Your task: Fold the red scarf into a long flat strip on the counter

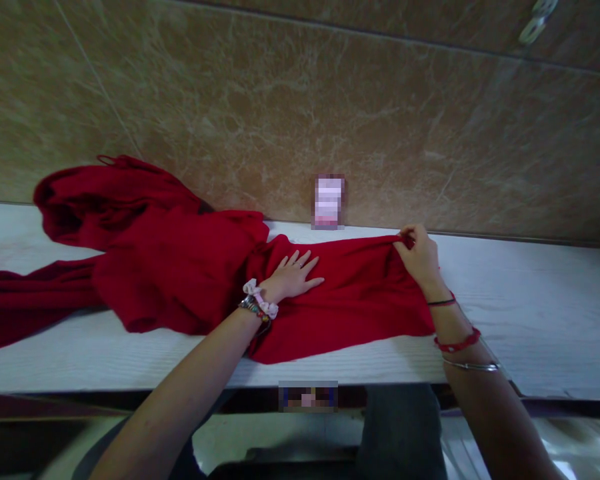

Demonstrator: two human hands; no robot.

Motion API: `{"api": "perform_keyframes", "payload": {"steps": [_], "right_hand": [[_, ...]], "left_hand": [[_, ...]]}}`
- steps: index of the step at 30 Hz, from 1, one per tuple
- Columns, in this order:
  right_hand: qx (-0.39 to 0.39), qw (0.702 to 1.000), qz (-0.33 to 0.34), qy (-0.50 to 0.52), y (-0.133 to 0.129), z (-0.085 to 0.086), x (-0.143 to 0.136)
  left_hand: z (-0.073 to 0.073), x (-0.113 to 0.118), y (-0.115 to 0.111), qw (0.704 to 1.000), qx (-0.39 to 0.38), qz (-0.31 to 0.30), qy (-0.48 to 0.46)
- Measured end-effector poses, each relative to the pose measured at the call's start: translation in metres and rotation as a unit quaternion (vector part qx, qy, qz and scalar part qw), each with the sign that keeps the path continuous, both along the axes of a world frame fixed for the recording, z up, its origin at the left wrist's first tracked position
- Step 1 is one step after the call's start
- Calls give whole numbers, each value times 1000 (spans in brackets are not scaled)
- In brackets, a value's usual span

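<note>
A red garment lies spread along a pale wood-grain tabletop, its left part bunched in folds and its right part smoothed fairly flat. My left hand rests on the flat part with fingers spread, pressing on the cloth. At the upper right edge of the fabric, my right hand pinches the red garment between thumb and fingers. A thin cord loop shows at the top of the bunched part. Which part of the garment is under my hands I cannot tell.
The white table runs along a brown marbled wall. A blurred-out phone-sized object leans against the wall behind the cloth. Metal chain links hang at the upper right. My legs are below the table's front edge.
</note>
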State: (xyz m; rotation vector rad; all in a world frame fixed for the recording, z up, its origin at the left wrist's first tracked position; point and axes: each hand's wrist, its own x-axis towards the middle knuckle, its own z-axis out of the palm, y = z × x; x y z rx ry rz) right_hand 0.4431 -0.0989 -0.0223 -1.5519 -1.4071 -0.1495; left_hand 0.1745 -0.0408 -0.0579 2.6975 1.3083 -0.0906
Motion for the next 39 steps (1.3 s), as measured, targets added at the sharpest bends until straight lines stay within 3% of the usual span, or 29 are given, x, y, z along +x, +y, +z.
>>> {"api": "perform_keyframes", "payload": {"steps": [3,6,9,11,13,17,20,24,27,30,33,39], "right_hand": [[-49,992,94,75,-6,7,6],[-209,945,216,128,-18,17,12],[-320,904,253,130,-30,24,22],[-361,895,246,93,-33,26,28],[-360,910,203,30,-31,23,34],[-154,987,-25,-46,-20,16,41],[-49,990,-109,-79,-13,11,45],[-84,981,-5,-173,-6,-2,45],[-197,941,76,-264,2,-20,33],[-277,912,72,-294,8,-34,20],[-297,906,57,-295,12,-40,15],[-313,903,20,-295,12,-32,13]], "left_hand": [[0,0,0,1000,-4,11,-3],[0,0,1,1000,-11,23,-9],[1,-1,2,999,-17,30,-11],[1,-2,4,999,-22,33,-10],[1,-2,5,999,-23,36,-9],[2,-2,7,999,-32,40,0],[3,-2,8,998,-39,53,6],[4,-4,5,998,-22,62,5],[5,-4,2,998,4,60,9],[6,-4,-1,997,22,67,16],[9,-4,-3,996,24,77,25],[12,-5,-6,996,20,80,36]]}}
